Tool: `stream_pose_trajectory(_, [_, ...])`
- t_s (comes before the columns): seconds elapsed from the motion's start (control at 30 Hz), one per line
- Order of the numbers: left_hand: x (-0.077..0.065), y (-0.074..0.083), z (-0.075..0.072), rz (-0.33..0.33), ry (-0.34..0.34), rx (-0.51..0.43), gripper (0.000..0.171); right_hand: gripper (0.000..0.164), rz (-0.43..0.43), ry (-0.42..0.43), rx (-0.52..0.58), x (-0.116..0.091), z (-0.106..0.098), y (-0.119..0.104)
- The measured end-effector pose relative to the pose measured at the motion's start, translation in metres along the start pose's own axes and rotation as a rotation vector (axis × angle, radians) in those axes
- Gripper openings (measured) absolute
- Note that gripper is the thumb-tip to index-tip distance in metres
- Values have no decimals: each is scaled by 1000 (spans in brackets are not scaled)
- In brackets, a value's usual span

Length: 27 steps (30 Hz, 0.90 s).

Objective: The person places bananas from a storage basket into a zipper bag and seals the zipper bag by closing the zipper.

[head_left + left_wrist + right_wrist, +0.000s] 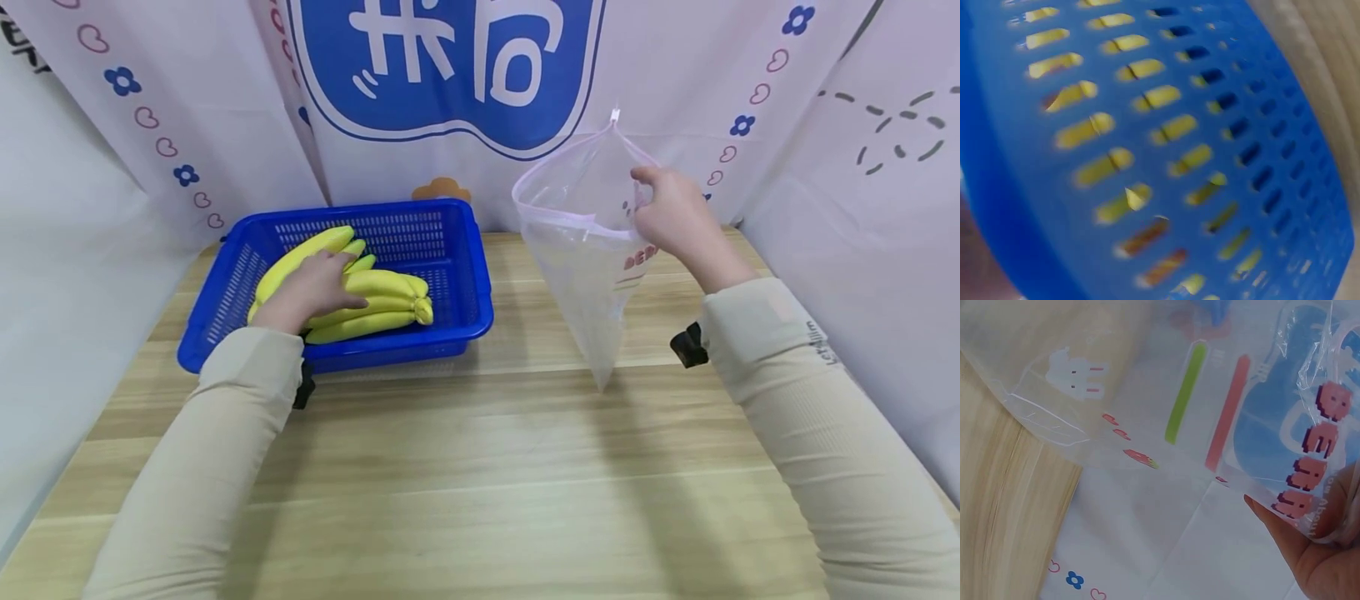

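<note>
A pale, wood-grained surface (465, 483), with a blue slotted basket (397, 347) standing far left; whether the clear bag's (573, 275) lower tip touches down is unclear.

The basket (397, 343) and bag (577, 275) are glossy plastic.

The basket (480, 310) stands toward the back left of the surface (480, 500), before the cloth (652, 50). The bananas (378, 305) lie in it, mostly leftward, beneath the left hand (311, 287). Right of the basket, well apart, the bag (573, 267) hangs from the right hand (678, 212).
</note>
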<state>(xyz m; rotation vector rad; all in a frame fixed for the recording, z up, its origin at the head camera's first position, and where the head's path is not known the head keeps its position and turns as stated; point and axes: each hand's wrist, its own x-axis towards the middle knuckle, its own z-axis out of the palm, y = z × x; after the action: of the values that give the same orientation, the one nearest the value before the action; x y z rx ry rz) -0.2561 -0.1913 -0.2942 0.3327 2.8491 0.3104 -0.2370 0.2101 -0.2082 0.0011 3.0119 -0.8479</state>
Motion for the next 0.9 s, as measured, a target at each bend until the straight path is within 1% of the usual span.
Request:
stream_pose_trajectory(0.1, [-2,-5,3,0,-8,35,77,70,1,0,3,0,1,0])
stream_pose_trajectory(0.13, [-1,-7,5,-5,7,42,75,70,3,-1,6,0,1,0])
stream_pose_trajectory(0.3, [-1,-13,9,-13,28,22,66,70,10,-8,12,-1,3,0])
stream_pose_trajectory(0.47, [-2,-15,9,-10,28,-25,61,70,7,-10,12,-2,3,0])
stream_pose_trajectory(0.6, [-3,-12,8,5,23,-65,62,70,7,-14,16,-1,4,1])
stream_pose_trajectory(0.77, [-2,-12,10,-9,12,-140,65,71,3,-13,7,0,4,2])
stream_pose_trajectory(0.9, [-1,-14,12,-15,7,-171,66,72,8,-21,20,1,5,2])
